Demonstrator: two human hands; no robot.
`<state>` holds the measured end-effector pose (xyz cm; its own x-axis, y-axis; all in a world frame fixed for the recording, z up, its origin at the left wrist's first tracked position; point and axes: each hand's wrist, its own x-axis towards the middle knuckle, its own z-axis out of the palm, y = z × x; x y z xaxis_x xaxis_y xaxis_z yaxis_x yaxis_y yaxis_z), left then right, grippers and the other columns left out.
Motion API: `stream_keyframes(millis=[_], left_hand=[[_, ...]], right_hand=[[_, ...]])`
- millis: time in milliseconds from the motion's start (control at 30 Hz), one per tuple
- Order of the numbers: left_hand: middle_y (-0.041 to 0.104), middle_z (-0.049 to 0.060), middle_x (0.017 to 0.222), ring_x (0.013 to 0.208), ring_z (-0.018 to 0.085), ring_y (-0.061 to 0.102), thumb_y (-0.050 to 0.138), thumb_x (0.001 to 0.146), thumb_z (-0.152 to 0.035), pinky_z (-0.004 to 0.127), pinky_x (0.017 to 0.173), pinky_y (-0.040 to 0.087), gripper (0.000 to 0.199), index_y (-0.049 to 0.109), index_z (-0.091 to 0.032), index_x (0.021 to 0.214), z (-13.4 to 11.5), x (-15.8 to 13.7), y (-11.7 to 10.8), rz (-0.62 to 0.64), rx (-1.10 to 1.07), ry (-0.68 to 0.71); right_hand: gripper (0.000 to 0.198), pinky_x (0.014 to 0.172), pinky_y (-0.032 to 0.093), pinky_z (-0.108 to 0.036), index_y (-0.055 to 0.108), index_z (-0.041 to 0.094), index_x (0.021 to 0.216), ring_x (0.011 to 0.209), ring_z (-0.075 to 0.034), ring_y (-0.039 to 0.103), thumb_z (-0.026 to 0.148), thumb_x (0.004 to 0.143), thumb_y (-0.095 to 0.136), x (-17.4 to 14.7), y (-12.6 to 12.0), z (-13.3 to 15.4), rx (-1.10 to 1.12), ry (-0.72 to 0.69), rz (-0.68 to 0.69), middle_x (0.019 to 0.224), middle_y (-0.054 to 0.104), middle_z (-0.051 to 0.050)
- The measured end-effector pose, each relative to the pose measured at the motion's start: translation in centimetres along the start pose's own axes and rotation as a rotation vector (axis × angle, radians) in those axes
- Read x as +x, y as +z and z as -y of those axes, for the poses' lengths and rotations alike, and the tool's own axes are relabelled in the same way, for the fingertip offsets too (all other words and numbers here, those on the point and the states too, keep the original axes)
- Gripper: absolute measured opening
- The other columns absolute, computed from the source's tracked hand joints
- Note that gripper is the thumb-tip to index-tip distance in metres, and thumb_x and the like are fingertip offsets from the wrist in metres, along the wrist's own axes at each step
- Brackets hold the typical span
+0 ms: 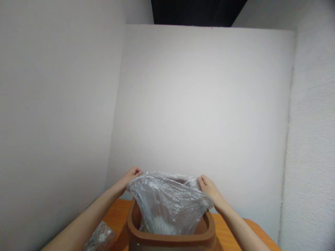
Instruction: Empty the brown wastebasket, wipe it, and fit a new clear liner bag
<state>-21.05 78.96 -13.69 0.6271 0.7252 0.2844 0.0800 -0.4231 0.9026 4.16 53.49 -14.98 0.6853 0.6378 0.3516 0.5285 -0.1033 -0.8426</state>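
Observation:
A clear plastic bag [170,202] is stretched between my two hands, its lower part hanging down inside a brown bin [170,238]. My left hand [134,173] is closed on the bag's upper left edge. At the upper right edge, my right hand [206,184] grips the bag with bent fingers. Both hands are above the bin's rim, and the bag's mouth spreads wider than the bin at the front. Something pale shows faintly through the plastic low in the bin, too blurred to name.
Beneath the bin is an orange-brown wooden table [115,212]. Crumpled clear plastic [101,237] lies on it at the left, partly behind my left forearm. White walls [199,104] enclose the table at the back and both sides.

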Motion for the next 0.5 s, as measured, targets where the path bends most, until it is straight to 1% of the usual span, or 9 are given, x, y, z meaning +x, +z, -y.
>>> stream_keyframes(millis=[100,200,267,333,400,433,500], left_hand=[[0.048,-0.006,0.058,0.062,0.015,0.044,0.062,0.067,-0.046,0.025,0.058,0.036,0.028,0.049,-0.022,0.063,-1.5,0.4,-0.9,-0.072,0.079,0.122],[0.056,-0.003,0.069,0.069,0.017,0.049,0.061,0.075,-0.045,0.025,0.063,0.038,0.025,0.056,-0.021,0.074,-3.3,-1.4,-2.8,-0.085,0.143,0.236],[0.059,-0.002,0.073,0.071,0.017,0.051,0.062,0.080,-0.046,0.025,0.064,0.038,0.025,0.060,-0.021,0.080,-4.3,-3.1,-4.4,-0.090,0.178,0.276],[0.059,-0.002,0.074,0.067,0.016,0.052,0.064,0.081,-0.048,0.024,0.061,0.038,0.028,0.061,-0.021,0.084,-4.8,-4.5,-5.8,-0.115,0.180,0.283],[0.059,-0.003,0.071,0.061,0.015,0.051,0.065,0.079,-0.054,0.023,0.056,0.037,0.035,0.061,-0.021,0.089,-4.9,-5.3,-6.7,-0.146,0.135,0.229],[0.058,-0.003,0.068,0.059,0.015,0.051,0.065,0.078,-0.058,0.023,0.053,0.038,0.040,0.062,-0.020,0.092,-4.7,-5.5,-7.0,-0.153,0.108,0.184],[0.057,-0.003,0.061,0.053,0.015,0.051,0.062,0.077,-0.065,0.023,0.049,0.039,0.049,0.063,-0.018,0.092,-4.0,-5.8,-7.0,-0.130,0.074,0.075]], right_hand=[[0.035,0.066,0.036,-0.034,0.045,0.026,0.063,0.065,-0.019,0.045,0.055,0.081,0.051,-0.3,-0.4,1.3,-0.054,-0.115,-0.094,0.064,0.051,0.001],[0.032,0.068,0.038,-0.034,0.051,0.025,0.075,0.070,-0.021,0.052,0.056,0.084,0.047,-2.0,-1.8,2.3,-0.071,-0.187,-0.117,0.070,0.056,-0.001],[0.032,0.064,0.038,-0.032,0.054,0.025,0.084,0.067,-0.020,0.053,0.055,0.087,0.047,-3.3,-3.2,2.3,-0.079,-0.195,-0.130,0.069,0.057,0.000],[0.036,0.056,0.036,-0.031,0.054,0.025,0.091,0.056,-0.018,0.049,0.059,0.089,0.045,-4.4,-4.6,1.7,-0.055,-0.141,-0.137,0.061,0.052,0.004],[0.044,0.052,0.036,-0.030,0.054,0.024,0.093,0.049,-0.016,0.047,0.066,0.088,0.043,-5.0,-5.5,0.7,0.001,-0.039,-0.120,0.055,0.048,0.006],[0.049,0.051,0.036,-0.029,0.055,0.024,0.092,0.048,-0.016,0.048,0.071,0.086,0.042,-5.3,-5.8,0.1,0.038,0.027,-0.078,0.055,0.050,0.006],[0.064,0.048,0.035,-0.029,0.057,0.022,0.080,0.047,-0.016,0.050,0.082,0.081,0.034,-5.9,-5.8,-0.7,0.105,0.185,0.085,0.055,0.055,0.001]])
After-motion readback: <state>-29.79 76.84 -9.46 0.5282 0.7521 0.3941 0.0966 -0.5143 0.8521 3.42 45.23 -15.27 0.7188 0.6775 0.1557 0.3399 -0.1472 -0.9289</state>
